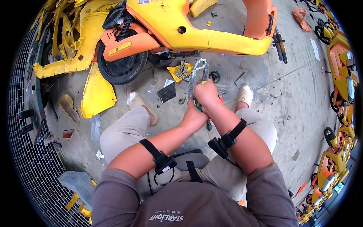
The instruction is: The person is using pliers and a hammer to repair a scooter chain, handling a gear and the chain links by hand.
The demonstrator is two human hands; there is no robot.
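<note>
My right hand (pixel 206 93) is closed around a narrow grey metal tool (pixel 206 72) with a yellow part near the fingers. Just below it, my left hand (pixel 194 116) is closed around a green-handled tool (pixel 198 105); its working end is hidden by the hands. A silver chain (pixel 198 67) loops up beside the grey tool and runs down toward my fingers. What grips the chain I cannot make out. A bit of red shows beside my right wrist. On the floor past my hands lie a dark toothed sprocket (pixel 214 76) and a yellow piece (pixel 177 72) with more chain on it.
A yellow and orange scooter body (pixel 211 41) with its black wheel (pixel 123 62) lies ahead. Yellow panels (pixel 97 92) are piled at left. A black square piece (pixel 167 92), a small ring (pixel 182 101) and a hex key (pixel 239 78) lie around. More scooters (pixel 332 166) line the right.
</note>
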